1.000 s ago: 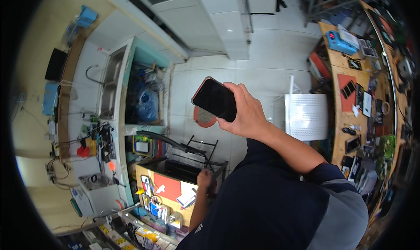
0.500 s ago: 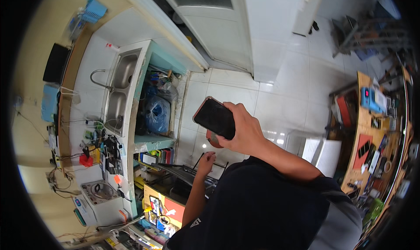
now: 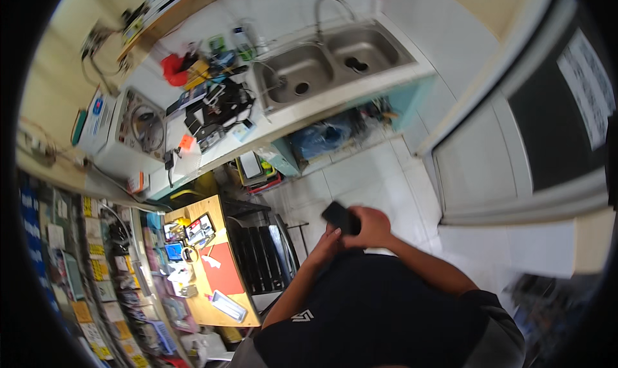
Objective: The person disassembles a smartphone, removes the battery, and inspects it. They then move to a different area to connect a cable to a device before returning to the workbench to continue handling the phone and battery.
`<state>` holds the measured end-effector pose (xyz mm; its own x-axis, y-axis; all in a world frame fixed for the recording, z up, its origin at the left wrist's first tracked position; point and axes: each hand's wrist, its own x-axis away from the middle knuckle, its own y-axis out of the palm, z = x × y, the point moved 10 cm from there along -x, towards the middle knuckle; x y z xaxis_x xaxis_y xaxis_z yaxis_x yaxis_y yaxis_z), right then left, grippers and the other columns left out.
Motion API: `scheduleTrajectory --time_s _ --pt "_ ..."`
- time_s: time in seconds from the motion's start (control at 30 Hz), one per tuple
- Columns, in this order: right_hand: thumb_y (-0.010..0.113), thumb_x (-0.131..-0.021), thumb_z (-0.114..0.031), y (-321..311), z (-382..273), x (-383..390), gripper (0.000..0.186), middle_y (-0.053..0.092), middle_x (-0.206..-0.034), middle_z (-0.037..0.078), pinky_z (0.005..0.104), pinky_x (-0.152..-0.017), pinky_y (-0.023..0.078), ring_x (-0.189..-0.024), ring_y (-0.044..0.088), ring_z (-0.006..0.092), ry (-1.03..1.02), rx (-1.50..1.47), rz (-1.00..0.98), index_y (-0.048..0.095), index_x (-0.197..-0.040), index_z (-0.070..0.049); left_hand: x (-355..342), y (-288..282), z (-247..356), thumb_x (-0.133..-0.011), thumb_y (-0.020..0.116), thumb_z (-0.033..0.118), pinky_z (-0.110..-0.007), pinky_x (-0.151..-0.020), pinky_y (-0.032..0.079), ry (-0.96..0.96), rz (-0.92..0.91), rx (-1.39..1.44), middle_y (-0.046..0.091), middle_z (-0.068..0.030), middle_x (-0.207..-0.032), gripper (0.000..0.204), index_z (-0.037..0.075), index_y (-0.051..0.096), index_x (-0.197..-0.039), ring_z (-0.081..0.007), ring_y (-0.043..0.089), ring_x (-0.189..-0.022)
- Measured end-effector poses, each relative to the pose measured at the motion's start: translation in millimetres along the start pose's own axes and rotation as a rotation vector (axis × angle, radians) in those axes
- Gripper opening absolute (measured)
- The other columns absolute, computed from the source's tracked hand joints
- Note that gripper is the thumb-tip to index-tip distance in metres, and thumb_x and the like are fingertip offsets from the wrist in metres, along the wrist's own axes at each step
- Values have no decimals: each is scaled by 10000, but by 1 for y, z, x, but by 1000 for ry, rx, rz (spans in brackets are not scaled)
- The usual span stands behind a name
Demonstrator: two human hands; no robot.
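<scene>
A dark phone (image 3: 339, 217) is held low in front of my torso, its black face upward. My right hand (image 3: 370, 228) is wrapped round its right side, hiding part of it. My left hand (image 3: 328, 238) is closed at the phone's lower left corner, gripping it. Just left of my forearms stands a black folding chair (image 3: 254, 252), beside a small wooden desk (image 3: 235, 300) with a red mat (image 3: 222, 268), some devices and loose items on it.
Ahead are a double steel sink (image 3: 299, 78), a cluttered counter (image 3: 264, 123) with cables, and a small white appliance (image 3: 132, 130). A door (image 3: 476, 162) stands at the right. Crowded display shelves (image 3: 90, 271) line the lower left, and tiled floor (image 3: 347, 181) shows beyond my hands.
The view has swung toward the sink and counter. My left hand has left the folding chair and come up to the phone, which my right hand still holds, now lower and closer to my body.
</scene>
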<state>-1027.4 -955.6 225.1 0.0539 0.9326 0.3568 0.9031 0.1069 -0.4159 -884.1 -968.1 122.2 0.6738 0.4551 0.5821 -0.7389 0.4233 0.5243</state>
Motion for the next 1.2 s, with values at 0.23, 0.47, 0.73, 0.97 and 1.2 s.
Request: scheduleTrajectory --time_s 0.23,0.47,0.73,0.97,1.2 --pt "842 -866 -487 28 -59 -172 693 674 -1188 247 435 -963 542 -1111 678 350 -386 270 -291 687 -1343 -9 -32 -118 131 -967 572 179 -437 -960 603 442 318 428 736 -156 -1139 461 35 525 -1402 -317 750 -1049" --pt "769 -932 -351 -6 -94 -364 445 775 -931 145 407 -775 586 -845 750 292 -329 245 -327 723 -1209 -4 141 -296 170 -1005 770 204 -318 -820 493 473 1334 -348 587 -57 -1014 529 -28 471 -1374 -145 567 -894" --pt "711 -915 -226 59 -212 -633 197 751 -933 225 504 -795 589 -894 725 447 -517 243 -70 760 -959 -40 274 -290 -21 -961 761 274 -339 -692 519 -5 1719 136 657 -86 -1037 492 15 561 -1329 -171 623 -828" --pt "716 -876 -109 110 -224 -776 306 713 -1213 237 501 -951 589 -1156 695 436 -308 628 6 678 -1171 -41 36 -265 237 -990 694 474 -483 -911 562 598 982 936 672 -99 -1106 553 102 614 -1392 -284 672 -966" --pt "528 -1076 -274 74 -293 -661 263 686 -1170 234 512 -873 560 -1029 696 457 -598 365 -321 628 -1176 -51 -95 -317 435 -979 405 814 -568 -1031 517 861 609 1074 689 -158 -1117 900 26 587 -1375 -358 665 -1045"
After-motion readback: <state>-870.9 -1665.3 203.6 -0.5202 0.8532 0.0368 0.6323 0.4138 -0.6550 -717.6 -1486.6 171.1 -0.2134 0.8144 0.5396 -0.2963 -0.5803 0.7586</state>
